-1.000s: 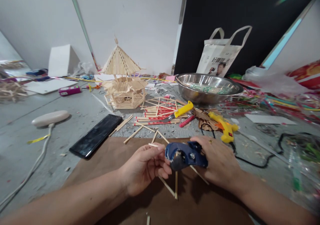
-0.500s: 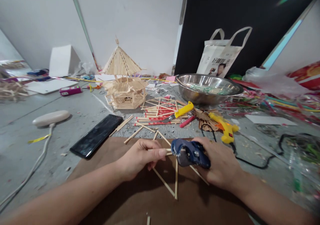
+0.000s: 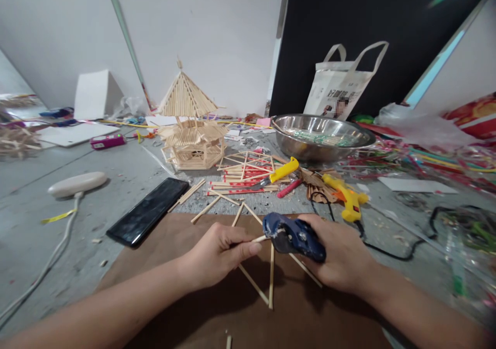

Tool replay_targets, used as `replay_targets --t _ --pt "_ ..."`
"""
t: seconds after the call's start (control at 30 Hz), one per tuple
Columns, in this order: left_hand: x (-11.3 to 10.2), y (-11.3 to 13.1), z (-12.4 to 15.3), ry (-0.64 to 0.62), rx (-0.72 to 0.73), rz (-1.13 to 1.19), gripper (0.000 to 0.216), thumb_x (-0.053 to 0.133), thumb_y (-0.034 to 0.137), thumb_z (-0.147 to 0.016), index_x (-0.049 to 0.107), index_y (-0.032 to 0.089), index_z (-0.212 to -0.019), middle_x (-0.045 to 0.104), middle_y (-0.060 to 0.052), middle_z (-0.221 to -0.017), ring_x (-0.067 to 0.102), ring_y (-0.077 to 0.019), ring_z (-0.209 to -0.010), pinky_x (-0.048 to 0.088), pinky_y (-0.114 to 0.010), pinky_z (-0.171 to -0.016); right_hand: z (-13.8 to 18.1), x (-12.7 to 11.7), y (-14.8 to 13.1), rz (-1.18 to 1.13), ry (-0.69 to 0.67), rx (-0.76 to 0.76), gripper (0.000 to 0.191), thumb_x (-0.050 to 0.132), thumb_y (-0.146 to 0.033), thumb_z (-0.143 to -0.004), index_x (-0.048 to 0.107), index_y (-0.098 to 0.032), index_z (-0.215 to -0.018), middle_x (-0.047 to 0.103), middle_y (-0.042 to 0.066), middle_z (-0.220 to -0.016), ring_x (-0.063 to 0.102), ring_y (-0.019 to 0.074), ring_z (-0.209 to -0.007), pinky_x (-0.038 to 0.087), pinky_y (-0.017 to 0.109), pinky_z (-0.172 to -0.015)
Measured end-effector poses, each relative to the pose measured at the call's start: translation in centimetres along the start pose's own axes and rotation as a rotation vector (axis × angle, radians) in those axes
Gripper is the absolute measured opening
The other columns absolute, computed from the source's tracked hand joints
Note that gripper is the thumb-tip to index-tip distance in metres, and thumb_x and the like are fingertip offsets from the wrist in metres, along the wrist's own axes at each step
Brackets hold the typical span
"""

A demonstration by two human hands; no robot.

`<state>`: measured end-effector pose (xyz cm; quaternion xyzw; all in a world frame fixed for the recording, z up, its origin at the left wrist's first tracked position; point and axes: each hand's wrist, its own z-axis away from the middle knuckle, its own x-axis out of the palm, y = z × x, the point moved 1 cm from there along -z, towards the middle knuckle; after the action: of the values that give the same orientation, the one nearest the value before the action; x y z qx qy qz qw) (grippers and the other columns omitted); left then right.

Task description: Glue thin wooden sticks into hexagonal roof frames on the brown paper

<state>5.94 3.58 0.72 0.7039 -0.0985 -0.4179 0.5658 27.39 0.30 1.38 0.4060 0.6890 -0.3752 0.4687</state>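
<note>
My left hand [image 3: 225, 253] pinches a thin wooden stick [image 3: 260, 239] between thumb and fingers, and the stick's far end meets the head of a dark blue hand cutter [image 3: 292, 238]. Wrapped round that cutter is my right hand [image 3: 337, 253]; its fingers are mostly hidden behind the tool. Whether the jaws bite into the stick I cannot tell. Beneath both hands, several sticks form an angular frame [image 3: 271, 279] on a brown board [image 3: 174, 297]. A short stick piece [image 3: 229, 342] lies at the board's near edge.
Beyond the board stand a stick-built pavilion [image 3: 191, 145] and a steel bowl [image 3: 323, 137]. A yellow-handled knife [image 3: 284, 170] rests on red-marked sticks [image 3: 232, 186]. A yellow glue gun [image 3: 351, 201] and its black cord lie right; a phone [image 3: 149, 212] lies left.
My left hand has shifted slightly and now tilts the stick up toward the cutter. The cutter's head has turned a little, and its handles look closer together. The whole view has drifted slightly.
</note>
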Motion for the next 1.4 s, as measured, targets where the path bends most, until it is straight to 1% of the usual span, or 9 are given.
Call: replay_targets --t 0.23,0.53,0.63,0.73,0.93,1.03,1.17,1.3,1.4 --pt "0.2 -0.3 -0.1 -0.012 0.045 0.067 0.037 0.038 0.037 -0.080 0.035 0.013 -0.052 0.021 0.005 -0.052 0.021 -0.0054 -0.050 0.019 -0.019 -0.045 -0.2 -0.1 0.1 -0.036 -0.079 0.036 0.030 0.052 -0.026 -0.063 0.047 -0.021 -0.093 0.062 0.002 -0.077 0.059 0.0165 -0.064 0.038 0.024 -0.054" --pt "0.6 -0.4 0.0 -0.016 -0.028 0.113 0.036 0.038 0.040 -0.079 0.048 0.011 -0.061 0.025 0.005 -0.052 0.023 -0.0045 -0.049 0.019 -0.018 -0.044 -0.4 0.1 0.4 -0.007 -0.112 0.068 0.029 0.048 -0.035 -0.068 0.049 -0.020 -0.092 0.063 0.003 -0.077 0.059 0.0179 -0.065 0.038 0.025 -0.052" --pt "0.7 -0.4 -0.1 0.016 -0.062 0.112 0.037 0.039 0.041 -0.079 0.048 0.011 -0.059 0.025 0.006 -0.050 0.024 -0.0045 -0.048 0.019 -0.018 -0.044 -0.4 0.3 0.5 0.014 -0.131 0.098 0.027 0.047 -0.038 -0.068 0.051 -0.019 -0.087 0.062 0.004 -0.071 0.059 0.0179 -0.061 0.036 0.025 -0.050" --pt "0.6 -0.5 -0.3 0.062 -0.095 0.117 0.037 0.040 0.041 -0.078 0.049 0.011 -0.059 0.027 0.006 -0.049 0.025 -0.0044 -0.047 0.021 -0.018 -0.044 -0.6 0.4 0.5 0.028 -0.122 0.134 0.027 0.045 -0.038 -0.069 0.051 -0.019 -0.089 0.063 0.004 -0.072 0.059 0.0182 -0.062 0.036 0.025 -0.051" --pt "0.6 -0.5 -0.6 0.105 -0.121 0.196 0.036 0.041 0.044 -0.076 0.058 0.011 -0.075 0.029 0.007 -0.048 0.026 -0.0043 -0.045 0.021 -0.018 -0.043 -0.8 0.1 0.4 0.066 -0.134 0.192 0.023 0.044 -0.039 -0.069 0.049 -0.019 -0.081 0.062 0.003 -0.067 0.058 0.0185 -0.060 0.035 0.025 -0.049" --pt "0.6 -0.5 -0.6 0.071 -0.138 0.320 0.037 0.044 0.045 -0.075 0.058 0.011 -0.078 0.029 0.008 -0.045 0.024 -0.0036 -0.042 0.019 -0.018 -0.041 -0.8 0.0 0.4 0.053 -0.128 0.169 0.020 0.046 -0.036 -0.068 0.049 -0.020 -0.079 0.062 0.002 -0.066 0.057 0.0165 -0.057 0.033 0.023 -0.048" --pt "0.6 -0.4 -0.4 -0.021 -0.151 0.478 0.037 0.044 0.044 -0.075 0.057 0.010 -0.080 0.027 0.009 -0.040 0.022 -0.0027 -0.038 0.015 -0.017 -0.038 -0.7 -0.2 0.7 0.065 -0.111 0.181 0.017 0.046 -0.033 -0.066 0.048 -0.020 -0.076 0.060 0.001 -0.062 0.057 0.0165 -0.056 0.034 0.023 -0.048" --pt "0.7 -0.3 -0.3 -0.083 -0.165 0.493 0.036 0.042 0.044 -0.076 0.055 0.010 -0.078 0.028 0.009 -0.038 0.022 -0.0022 -0.036 0.014 -0.017 -0.037 -1.2 -0.3 1.8 0.128 -0.039 0.287 0.019 0.042 -0.035 -0.068 0.050 -0.020 -0.078 0.061 0.003 -0.064 0.057 0.0178 -0.059 0.037 0.026 -0.052" --pt "0.9 -0.2 -0.3 -0.042 -0.152 0.517 0.030 0.043 0.042 -0.076 0.049 0.013 -0.080 0.027 0.010 -0.043 0.023 -0.0019 -0.037 0.016 -0.016 -0.037 -1.8 -0.1 2.9 0.263 -0.025 0.445 0.033 0.038 -0.046 -0.071 0.051 -0.020 -0.087 0.062 0.006 -0.068 0.058 0.0221 -0.062 0.037 0.029 -0.052"
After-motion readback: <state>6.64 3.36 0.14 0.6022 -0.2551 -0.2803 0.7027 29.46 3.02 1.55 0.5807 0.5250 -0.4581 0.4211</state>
